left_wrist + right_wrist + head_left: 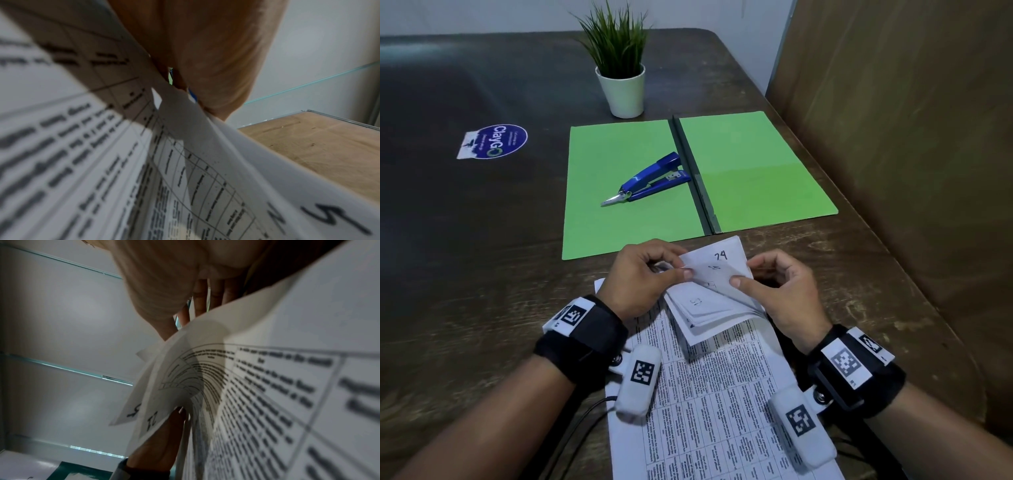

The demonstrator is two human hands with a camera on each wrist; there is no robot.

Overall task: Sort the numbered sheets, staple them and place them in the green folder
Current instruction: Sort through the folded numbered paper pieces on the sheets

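Both hands hold a fanned stack of numbered sheets [710, 291] above the table's near edge. My left hand [643, 274] pinches the upper left corners between thumb and fingers. My right hand [774, 284] grips the right side, thumb pressed on the top sheets. A sheet marked 24 shows at the back. The left wrist view shows the printed sheets [123, 162] close up; in the right wrist view the sheets [246, 394] fan out. The green folder [753, 168] lies open beyond the hands. A blue stapler [650, 178] rests on its left flap.
A printed sheet [709, 404] lies flat on the wooden table [465, 257] under my wrists. A potted plant [621, 68] stands behind the folder. A brown board [911, 137] walls the right side. An oval sticker [494, 141] sits at left.
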